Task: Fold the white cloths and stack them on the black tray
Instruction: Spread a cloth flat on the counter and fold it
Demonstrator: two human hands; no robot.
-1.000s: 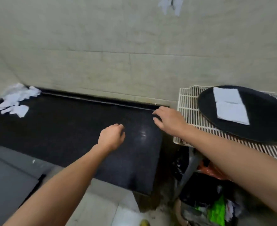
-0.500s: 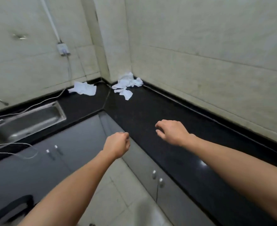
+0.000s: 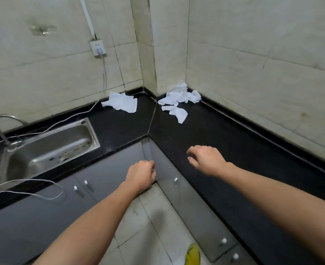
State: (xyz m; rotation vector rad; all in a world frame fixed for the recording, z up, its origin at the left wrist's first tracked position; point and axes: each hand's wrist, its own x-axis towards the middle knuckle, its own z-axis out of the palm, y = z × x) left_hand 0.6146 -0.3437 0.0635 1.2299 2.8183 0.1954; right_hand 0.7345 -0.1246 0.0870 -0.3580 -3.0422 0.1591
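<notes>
Spanning the room's corner, a glossy black speckled table [image 3: 234, 142] is seen, a steel sink [image 3: 62, 142] sunk into its left run. Crumpled white cloths [image 3: 179, 100] are heaped at the far corner, a smaller heap [image 3: 122, 102] just left. The right hand [image 3: 207, 159] is held over the table, fingers [image 3: 194, 149] loosely spread, empty; the left hand [image 3: 141, 175] is curled into an empty fist.
</notes>
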